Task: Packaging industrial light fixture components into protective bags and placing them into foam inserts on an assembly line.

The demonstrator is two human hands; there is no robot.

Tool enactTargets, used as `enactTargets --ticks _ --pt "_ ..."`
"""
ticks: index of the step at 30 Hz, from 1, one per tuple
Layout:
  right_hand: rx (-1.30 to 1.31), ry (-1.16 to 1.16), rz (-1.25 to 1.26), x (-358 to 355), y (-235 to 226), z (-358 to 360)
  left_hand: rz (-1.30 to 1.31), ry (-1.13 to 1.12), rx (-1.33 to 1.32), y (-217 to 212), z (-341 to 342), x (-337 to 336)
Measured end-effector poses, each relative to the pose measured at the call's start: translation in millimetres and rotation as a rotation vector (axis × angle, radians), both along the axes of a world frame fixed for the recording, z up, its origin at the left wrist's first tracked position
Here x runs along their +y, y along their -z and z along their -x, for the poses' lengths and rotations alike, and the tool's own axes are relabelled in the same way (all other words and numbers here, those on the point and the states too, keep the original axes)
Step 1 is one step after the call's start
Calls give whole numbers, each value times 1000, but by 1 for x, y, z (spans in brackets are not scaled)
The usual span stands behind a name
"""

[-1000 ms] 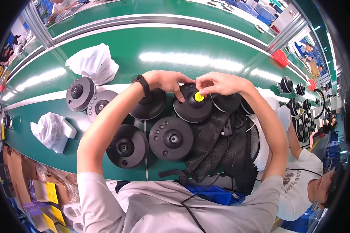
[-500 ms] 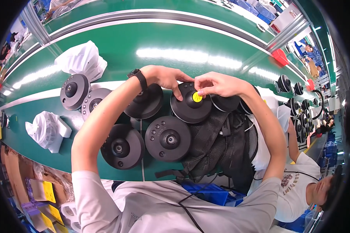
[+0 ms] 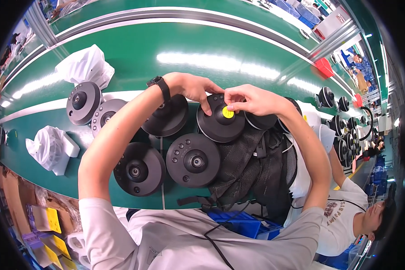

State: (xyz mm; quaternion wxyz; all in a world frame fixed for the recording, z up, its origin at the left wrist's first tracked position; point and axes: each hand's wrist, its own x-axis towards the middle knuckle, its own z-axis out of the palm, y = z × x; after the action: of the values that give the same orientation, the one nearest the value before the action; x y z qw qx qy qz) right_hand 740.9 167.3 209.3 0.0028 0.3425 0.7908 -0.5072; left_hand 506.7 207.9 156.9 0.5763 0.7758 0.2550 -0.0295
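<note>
Under both hands a round black camera unit (image 3: 220,128) stands on the green workbench, a round yellow sticker (image 3: 228,112) over its central lens. My left hand (image 3: 194,89), with a dark watch on the wrist, grips this unit's rim, thumb on top and index finger reaching along the far edge. My right hand (image 3: 252,100) pinches the sticker's upper edge between thumb and fingertips. Close by are more such units: a camera unit (image 3: 168,119) under my left wrist, a camera unit (image 3: 194,159) nearer me with bare lens, and a camera unit (image 3: 139,170) to its left.
A black mesh backpack (image 3: 256,171) lies on the bench right of the units. White-wrapped bundles (image 3: 87,67) stand at the left, beside further camera units (image 3: 83,103). A co-worker (image 3: 346,211) sits at my right. Open cartons (image 3: 22,198) are at lower left, a blue crate (image 3: 238,223) below the bench.
The view has shifted slightly, so the left-hand things sit a little further left. Both hands keep almost the same pose on the camera unit and sticker.
</note>
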Motion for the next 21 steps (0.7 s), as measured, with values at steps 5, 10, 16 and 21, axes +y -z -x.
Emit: enactTargets --ticks 5,10,16,21 --pt "-58 -17 -141 -2 -7 7 -6 -12 13 -4 5 2" --pt "-239 55 -71 16 -9 15 -71 -42 88 -23 10 -4" --pt "-246 45 257 41 -3 19 -358 -122 214 -18 15 -11" --pt "-376 181 50 15 -20 38 -586 -161 269 -66 50 -65"
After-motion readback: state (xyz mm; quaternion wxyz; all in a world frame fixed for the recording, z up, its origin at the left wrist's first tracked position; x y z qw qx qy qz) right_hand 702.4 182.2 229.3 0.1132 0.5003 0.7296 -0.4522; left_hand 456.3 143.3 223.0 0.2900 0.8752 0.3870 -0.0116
